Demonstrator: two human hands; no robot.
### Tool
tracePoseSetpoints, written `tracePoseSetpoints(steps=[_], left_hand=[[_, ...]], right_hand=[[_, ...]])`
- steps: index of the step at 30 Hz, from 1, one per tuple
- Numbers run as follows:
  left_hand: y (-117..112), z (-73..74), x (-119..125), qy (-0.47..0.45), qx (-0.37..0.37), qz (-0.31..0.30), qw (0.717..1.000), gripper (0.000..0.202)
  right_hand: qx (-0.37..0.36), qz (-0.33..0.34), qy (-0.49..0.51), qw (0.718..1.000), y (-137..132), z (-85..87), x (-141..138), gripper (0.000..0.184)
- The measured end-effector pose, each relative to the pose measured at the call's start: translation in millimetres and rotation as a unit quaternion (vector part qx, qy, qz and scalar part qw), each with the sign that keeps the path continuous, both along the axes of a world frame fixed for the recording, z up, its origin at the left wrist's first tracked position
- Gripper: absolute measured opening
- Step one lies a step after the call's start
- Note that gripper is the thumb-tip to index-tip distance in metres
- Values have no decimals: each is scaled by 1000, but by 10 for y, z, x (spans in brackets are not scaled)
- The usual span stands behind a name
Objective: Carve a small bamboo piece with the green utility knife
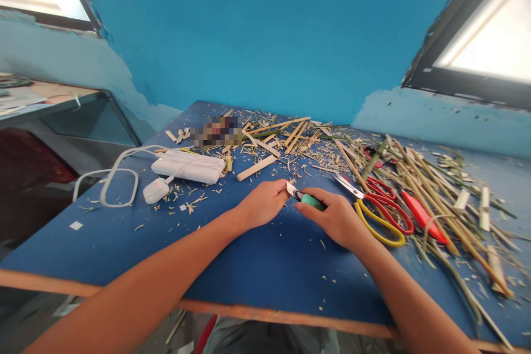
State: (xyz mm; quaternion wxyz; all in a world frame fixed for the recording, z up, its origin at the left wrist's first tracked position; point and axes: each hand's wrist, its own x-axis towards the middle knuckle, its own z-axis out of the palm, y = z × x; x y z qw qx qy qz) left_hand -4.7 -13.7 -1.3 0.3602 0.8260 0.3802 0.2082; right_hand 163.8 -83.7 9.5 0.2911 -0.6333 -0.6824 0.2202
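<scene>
My right hand point(332, 215) is closed around the green handle of a utility knife point(312, 201), whose blade points left toward my other hand. My left hand point(264, 203) has its fingers pinched together at the blade's tip; what they hold is too small and hidden to name. Both hands are just above the blue table point(257, 265). Just beyond them lies a flat bamboo strip point(257, 168). To the right of my right hand are scissors with red handles point(388, 204) and a yellow-handled pair point(379, 224), overlapping.
A red-handled tool or sheath point(423, 215) lies beside a heap of bamboo sticks point(448, 204) at right. Bamboo shavings point(315, 155) litter the back. At left sit a white power strip point(188, 166), a white plug point(156, 191) and a looping cable point(108, 177). A blue wall point(257, 33) stands behind.
</scene>
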Motion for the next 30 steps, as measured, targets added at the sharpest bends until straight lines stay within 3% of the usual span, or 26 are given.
tracePoseSetpoints(steps=[16,23,30], left_hand=[[-72,-102,21,136,167,22,976,27],[-113,-88,59,150,156,26,976,28],[-91,-97,96,43,65,69,995,30]], right_hand=[[-18,-16,-29,999,44,-46,6,38],[-15,-26,-30,999,39,-75,-15,38],[1,-40,-36,999,77,-63,-55,38]])
